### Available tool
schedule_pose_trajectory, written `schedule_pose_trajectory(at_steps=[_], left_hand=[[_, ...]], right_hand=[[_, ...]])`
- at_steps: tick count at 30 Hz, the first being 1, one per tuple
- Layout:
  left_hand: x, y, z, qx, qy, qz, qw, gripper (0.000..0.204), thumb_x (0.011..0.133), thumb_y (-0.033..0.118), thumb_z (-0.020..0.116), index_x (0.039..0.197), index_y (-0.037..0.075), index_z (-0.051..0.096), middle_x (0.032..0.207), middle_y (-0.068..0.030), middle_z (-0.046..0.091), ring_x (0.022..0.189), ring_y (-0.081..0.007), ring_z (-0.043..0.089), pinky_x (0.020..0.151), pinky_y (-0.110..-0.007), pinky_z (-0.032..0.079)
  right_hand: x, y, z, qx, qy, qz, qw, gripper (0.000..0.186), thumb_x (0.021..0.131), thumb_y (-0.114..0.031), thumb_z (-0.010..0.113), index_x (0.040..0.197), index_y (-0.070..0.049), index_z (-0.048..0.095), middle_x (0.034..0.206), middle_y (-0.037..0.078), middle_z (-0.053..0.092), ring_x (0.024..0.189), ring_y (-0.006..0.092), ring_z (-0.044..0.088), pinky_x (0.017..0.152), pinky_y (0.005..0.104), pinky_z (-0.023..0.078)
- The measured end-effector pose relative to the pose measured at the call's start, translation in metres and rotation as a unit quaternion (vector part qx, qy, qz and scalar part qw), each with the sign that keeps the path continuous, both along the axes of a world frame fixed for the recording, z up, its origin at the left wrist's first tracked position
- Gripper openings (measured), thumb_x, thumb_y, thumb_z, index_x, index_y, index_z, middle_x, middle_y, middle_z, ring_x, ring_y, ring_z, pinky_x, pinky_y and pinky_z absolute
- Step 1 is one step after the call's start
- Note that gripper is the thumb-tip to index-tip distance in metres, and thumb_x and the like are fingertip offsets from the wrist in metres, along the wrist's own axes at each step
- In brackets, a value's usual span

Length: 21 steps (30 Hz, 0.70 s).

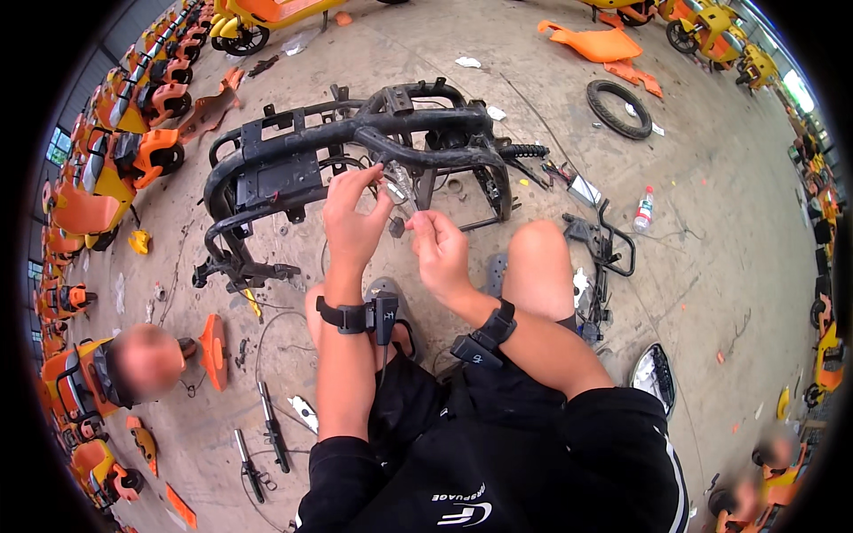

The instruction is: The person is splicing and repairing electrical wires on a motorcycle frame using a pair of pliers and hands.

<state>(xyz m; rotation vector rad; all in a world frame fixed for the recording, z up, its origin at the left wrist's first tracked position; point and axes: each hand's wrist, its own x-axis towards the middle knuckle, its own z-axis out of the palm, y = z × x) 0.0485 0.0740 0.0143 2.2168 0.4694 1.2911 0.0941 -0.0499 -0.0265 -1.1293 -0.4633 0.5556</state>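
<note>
A black tubular scooter frame lies on the concrete floor before me. My left hand is raised in front of its near side, with thumb and index finger curled into a pinch. What sits between those fingertips is too small to name. Lower and to the right, my right hand pinches the end of a thin pale strand, possibly a wire. A small dark block shows between the two hands. Behind the fingers are cables and frame tubes, and they blend together. Both wrists wear black straps with small boxes.
A spring shock absorber juts from the frame's right end. Around lie a tyre, a bottle, a bent black bracket, orange panels and rod-like tools. Rows of yellow-orange scooters and other people stand around.
</note>
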Motion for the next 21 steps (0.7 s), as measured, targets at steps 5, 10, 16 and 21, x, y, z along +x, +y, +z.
schedule_pose_trajectory(at_steps=[5,10,16,21], left_hand=[[-0.003,-0.002,0.007,0.040,0.018,-0.018,0.999,0.022,0.069,-0.002,0.069,0.091,0.003,0.070,0.089,-0.0078,0.067,0.090,-0.0248,0.060,0.080,-0.034,0.048],[0.000,0.003,0.000,0.061,0.008,-0.015,0.998,0.017,0.069,-0.002,0.070,0.086,0.002,0.070,0.088,-0.0086,0.068,0.087,-0.0262,0.062,0.080,-0.035,0.049],[-0.002,0.001,0.004,0.074,0.033,-0.012,0.997,0.014,0.074,-0.003,0.068,0.088,0.001,0.070,0.090,-0.0100,0.069,0.088,-0.0254,0.065,0.080,-0.033,0.049],[0.003,-0.010,0.008,0.050,0.004,0.018,0.999,0.013,0.072,-0.002,0.068,0.084,0.001,0.069,0.087,-0.0094,0.068,0.086,-0.0247,0.064,0.079,-0.032,0.050]], right_hand=[[-0.001,-0.001,0.001,-0.020,-0.019,-0.007,1.000,0.026,0.099,-0.025,0.052,0.088,-0.002,0.059,0.057,-0.007,0.042,0.050,0.0008,0.034,0.045,0.0214,0.026],[0.003,-0.001,-0.008,-0.022,-0.041,-0.017,0.999,0.024,0.098,-0.022,0.052,0.088,-0.002,0.060,0.057,-0.007,0.043,0.052,0.0006,0.035,0.046,0.0213,0.027],[0.002,0.001,-0.006,0.003,-0.028,-0.013,1.000,0.024,0.098,-0.021,0.053,0.086,-0.001,0.061,0.061,-0.005,0.046,0.055,0.0011,0.038,0.048,0.0217,0.030],[0.001,0.006,-0.010,-0.002,-0.052,-0.045,0.998,0.027,0.098,-0.025,0.053,0.087,-0.001,0.061,0.059,-0.004,0.046,0.053,0.0018,0.038,0.047,0.0228,0.031]])
